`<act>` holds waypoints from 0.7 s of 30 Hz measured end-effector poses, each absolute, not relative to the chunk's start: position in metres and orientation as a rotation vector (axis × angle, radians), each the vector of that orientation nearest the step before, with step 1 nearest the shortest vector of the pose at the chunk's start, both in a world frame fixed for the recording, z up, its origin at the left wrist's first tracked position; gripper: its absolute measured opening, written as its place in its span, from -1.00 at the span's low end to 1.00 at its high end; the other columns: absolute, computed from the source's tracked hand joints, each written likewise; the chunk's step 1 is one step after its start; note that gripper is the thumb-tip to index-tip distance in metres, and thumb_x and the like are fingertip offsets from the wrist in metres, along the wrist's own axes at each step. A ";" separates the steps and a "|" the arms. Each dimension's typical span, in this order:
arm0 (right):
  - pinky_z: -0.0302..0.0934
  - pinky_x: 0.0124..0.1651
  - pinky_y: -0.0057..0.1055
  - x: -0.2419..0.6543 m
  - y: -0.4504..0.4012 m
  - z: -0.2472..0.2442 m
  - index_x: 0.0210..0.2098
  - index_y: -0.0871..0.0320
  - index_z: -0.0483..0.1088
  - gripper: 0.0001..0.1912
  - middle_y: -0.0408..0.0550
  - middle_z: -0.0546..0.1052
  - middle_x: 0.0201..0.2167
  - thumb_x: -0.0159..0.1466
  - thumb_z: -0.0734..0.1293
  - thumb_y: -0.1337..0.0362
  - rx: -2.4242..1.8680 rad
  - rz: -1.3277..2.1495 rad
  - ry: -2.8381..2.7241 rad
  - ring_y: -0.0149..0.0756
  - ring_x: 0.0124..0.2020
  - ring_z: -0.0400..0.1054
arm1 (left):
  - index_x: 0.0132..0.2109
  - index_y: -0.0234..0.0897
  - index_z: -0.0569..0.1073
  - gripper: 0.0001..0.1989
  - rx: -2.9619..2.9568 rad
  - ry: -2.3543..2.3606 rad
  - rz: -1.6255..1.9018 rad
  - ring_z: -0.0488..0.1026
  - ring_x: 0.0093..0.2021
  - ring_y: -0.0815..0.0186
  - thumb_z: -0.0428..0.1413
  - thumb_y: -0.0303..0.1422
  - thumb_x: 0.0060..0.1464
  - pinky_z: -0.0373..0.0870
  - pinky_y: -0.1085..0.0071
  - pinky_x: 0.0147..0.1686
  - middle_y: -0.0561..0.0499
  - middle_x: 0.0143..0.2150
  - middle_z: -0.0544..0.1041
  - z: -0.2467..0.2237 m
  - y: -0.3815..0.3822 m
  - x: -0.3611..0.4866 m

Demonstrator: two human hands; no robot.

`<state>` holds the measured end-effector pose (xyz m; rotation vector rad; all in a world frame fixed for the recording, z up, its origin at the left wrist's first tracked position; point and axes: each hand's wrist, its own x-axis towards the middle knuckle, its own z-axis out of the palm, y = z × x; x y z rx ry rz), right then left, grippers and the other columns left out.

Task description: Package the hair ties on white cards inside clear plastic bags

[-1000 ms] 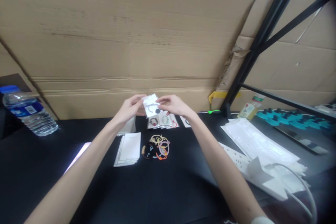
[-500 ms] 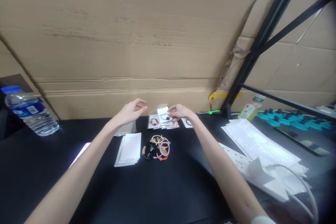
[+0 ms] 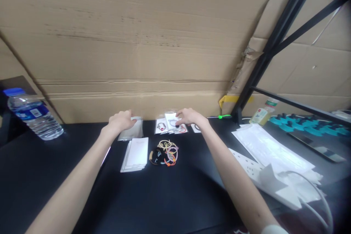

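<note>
My left hand (image 3: pixel 120 120) is over the left part of a stack of clear plastic bags (image 3: pixel 135 131), thumb and fingers apart; whether it touches them I cannot tell. My right hand (image 3: pixel 188 117) is closed at the right edge of a bagged white card with a dark hair tie (image 3: pixel 172 120), which lies on other bagged hair-tie cards (image 3: pixel 161 126). Another such card (image 3: pixel 195 128) lies to the right, partly under my right wrist. Nearer to me are a stack of white cards (image 3: pixel 138 152) and a pile of loose coloured hair ties (image 3: pixel 167 153).
A water bottle (image 3: pixel 34 114) stands at the far left. Cardboard (image 3: pixel 137 62) walls the back of the black table (image 3: pixel 164 197). On the right are a black metal frame (image 3: pixel 270 49), white plastic sheets (image 3: pixel 271 148), a power strip (image 3: pixel 252 170) with a cable, and turquoise parts (image 3: pixel 309 124).
My left hand has moved left and down to the clear bags. The bagged card at my right hand has shifted slightly right and lies lower on the pile.
</note>
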<state>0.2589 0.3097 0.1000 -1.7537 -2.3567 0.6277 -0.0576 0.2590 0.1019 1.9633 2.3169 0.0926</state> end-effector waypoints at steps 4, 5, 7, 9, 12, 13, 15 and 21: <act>0.45 0.08 -0.16 0.257 0.299 0.114 0.23 0.09 0.57 -0.28 0.14 0.69 0.01 0.13 0.62 -0.03 -1.730 0.478 -2.445 0.08 0.00 0.62 | 0.10 -0.29 0.59 -0.36 1.837 2.381 0.044 0.57 0.16 -0.41 0.30 0.07 0.00 0.48 -0.13 0.07 -0.49 0.16 0.62 0.092 0.263 -0.069; 0.43 0.12 -0.13 0.256 0.296 0.117 0.26 0.08 0.55 -0.27 0.15 0.68 0.06 0.16 0.60 -0.05 -1.727 0.434 -2.473 0.12 0.09 0.59 | 0.09 -0.27 0.60 -0.30 1.819 2.389 0.051 0.56 0.16 -0.43 0.35 0.11 -0.09 0.47 -0.15 0.07 -0.49 0.15 0.63 0.090 0.264 -0.070; 0.40 0.16 -0.11 0.251 0.289 0.123 0.31 0.07 0.50 -0.27 0.14 0.67 0.08 0.21 0.57 -0.05 -1.705 0.406 -2.511 0.13 0.15 0.55 | 0.10 -0.25 0.59 -0.17 1.801 2.398 0.062 0.56 0.15 -0.44 0.40 0.17 -0.24 0.47 -0.16 0.07 -0.49 0.13 0.64 0.085 0.267 -0.071; 0.39 0.14 -0.11 0.244 0.281 0.127 0.32 0.06 0.48 -0.27 0.12 0.68 0.05 0.24 0.56 -0.03 -1.657 0.429 -2.521 0.11 0.11 0.57 | 0.13 -0.27 0.56 -0.10 1.799 2.400 0.059 0.56 0.15 -0.43 0.42 0.17 -0.31 0.47 -0.12 0.07 -0.51 0.12 0.64 0.080 0.268 -0.071; 0.40 0.09 -0.12 0.228 0.267 0.129 0.30 0.05 0.50 -0.30 0.09 0.69 0.03 0.23 0.57 -0.01 -1.505 0.449 -2.565 0.08 0.04 0.59 | 0.18 -0.32 0.52 -0.11 1.805 2.413 0.023 0.56 0.16 -0.40 0.43 0.08 -0.26 0.48 -0.07 0.08 -0.53 0.13 0.63 0.076 0.266 -0.069; 0.40 0.07 -0.14 0.221 0.263 0.128 0.28 0.04 0.51 -0.31 0.07 0.70 0.01 0.22 0.58 -0.01 -1.430 0.454 -2.591 0.06 0.03 0.60 | 0.19 -0.34 0.51 -0.14 1.807 2.420 0.006 0.56 0.17 -0.39 0.42 0.04 -0.22 0.48 -0.05 0.07 -0.54 0.14 0.62 0.076 0.266 -0.069; 0.39 0.03 -0.20 0.206 0.253 0.123 0.26 0.07 0.52 -0.35 0.05 0.70 0.00 0.25 0.56 -0.03 -1.254 0.502 -2.653 0.00 0.00 0.60 | 0.19 -0.37 0.50 -0.22 1.813 2.433 -0.014 0.56 0.18 -0.36 0.40 -0.05 -0.13 0.50 -0.03 0.07 -0.55 0.15 0.61 0.075 0.264 -0.068; 0.38 0.01 -0.16 0.156 0.232 0.089 0.24 0.14 0.51 -0.40 0.13 0.68 0.02 0.31 0.52 -0.01 -1.039 0.572 -2.768 0.03 -0.01 0.58 | 0.16 -0.34 0.51 -0.40 1.812 2.462 0.052 0.57 0.18 -0.33 0.35 -0.28 -0.05 0.54 -0.02 0.05 -0.51 0.14 0.62 0.080 0.264 -0.071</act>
